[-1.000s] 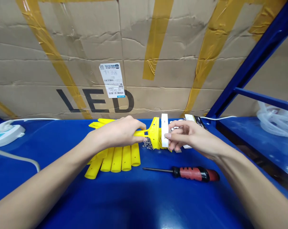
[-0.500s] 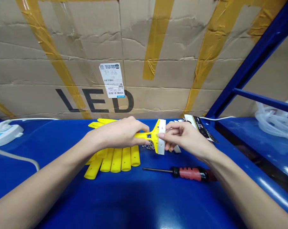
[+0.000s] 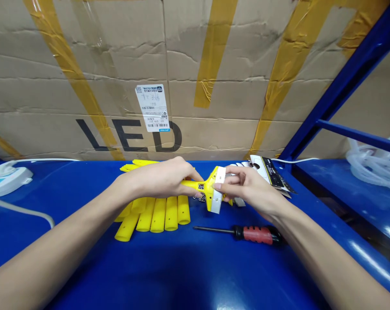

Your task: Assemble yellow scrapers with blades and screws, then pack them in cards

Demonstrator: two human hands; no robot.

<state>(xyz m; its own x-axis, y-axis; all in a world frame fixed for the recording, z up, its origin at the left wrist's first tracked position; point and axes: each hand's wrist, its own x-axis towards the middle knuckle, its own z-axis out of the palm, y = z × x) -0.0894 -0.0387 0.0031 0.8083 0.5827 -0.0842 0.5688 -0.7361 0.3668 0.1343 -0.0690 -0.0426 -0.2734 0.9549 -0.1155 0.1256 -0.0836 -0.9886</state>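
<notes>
My left hand (image 3: 172, 177) is closed around the narrow end of a yellow plastic scraper (image 3: 209, 189). Against the scraper's wide end lies a whitish plate (image 3: 218, 190) with small holes. My right hand (image 3: 246, 186) pinches this plate, thumb on the near face and fingers behind. Below and behind the scraper are small nuts or screws (image 3: 200, 199), partly covered. Several yellow tubes (image 3: 159, 217) lie beneath and beside my left hand. A screwdriver (image 3: 255, 234) with a red and black handle rests in front of my right hand.
Behind the blue table (image 3: 195, 267) stands a large taped cardboard box (image 3: 117, 99). Black-and-white packaging (image 3: 269, 172) lies beyond my right hand. A white power strip (image 3: 9, 181) is at the left, and a blue metal frame (image 3: 340, 77) rises at the right.
The scraper and plate have dipped slightly and tilted, their lower end moving toward me. Both hands keep their hold. The screwdriver and tubes lie as before.
</notes>
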